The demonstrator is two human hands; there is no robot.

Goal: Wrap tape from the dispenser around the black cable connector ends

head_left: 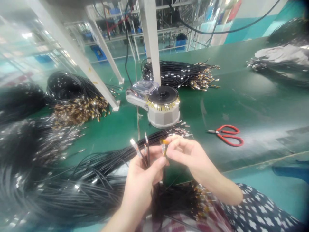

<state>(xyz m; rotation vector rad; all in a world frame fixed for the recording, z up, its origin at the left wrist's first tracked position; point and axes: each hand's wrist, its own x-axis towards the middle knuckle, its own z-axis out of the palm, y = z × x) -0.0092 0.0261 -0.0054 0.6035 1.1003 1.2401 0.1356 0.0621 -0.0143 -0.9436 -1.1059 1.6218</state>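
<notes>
My left hand [144, 175] is closed around a few black cables [148, 149] with silvery metal connector ends sticking up between the fingers. One connector [163, 149] stands at its thumb and fingertips, turned toward the other hand. Beside it, my right hand [184, 149] is closed in a pinch on a small piece of amber tape [165, 141], which touches or nearly touches that connector. Just beyond both hands stands a round tape dispenser [164, 111] with a black top and amber strips around its rim.
Red-handled scissors [229, 135] lie on the green table [256, 106] to the right. Black cable bundles lie at the left [72, 96], behind the dispenser [183, 74], and across my lap [178, 199]. White metal posts [151, 38] rise from the table.
</notes>
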